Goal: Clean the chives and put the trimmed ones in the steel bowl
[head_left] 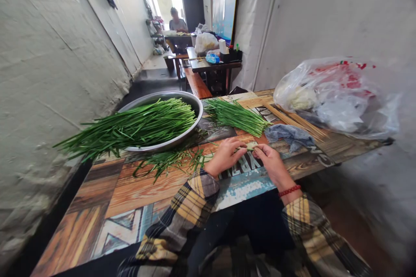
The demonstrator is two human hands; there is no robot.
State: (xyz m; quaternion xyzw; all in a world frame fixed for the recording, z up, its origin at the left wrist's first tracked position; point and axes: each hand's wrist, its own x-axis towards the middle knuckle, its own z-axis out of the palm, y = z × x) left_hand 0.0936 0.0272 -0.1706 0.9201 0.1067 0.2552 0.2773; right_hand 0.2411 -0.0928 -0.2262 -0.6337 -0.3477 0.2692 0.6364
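Observation:
Both hands meet over the near part of the patterned table, closed round a thin pale-green chive stalk [249, 149]. My left hand [227, 156] has its fingers curled at the stalk's left side, partly hiding it. At the other end, my right hand [271, 162] pinches it between thumb and fingers. Just beyond the hands lies a bunch of chives [238, 116], its pale ends pointing right. A metal basin [159, 144] on the left holds a large heap of chives [146, 125], whose leaves hang over the rim. Loose chive scraps [169, 161] are scattered in front of the basin.
A crumpled grey-blue cloth [289, 135] lies right of the bunch, beside several wooden sticks [297, 122]. A clear plastic bag [341, 99] fills the table's right end. Farther off stand another table [208, 64] with items, a bench [197, 83] and a seated person [177, 24].

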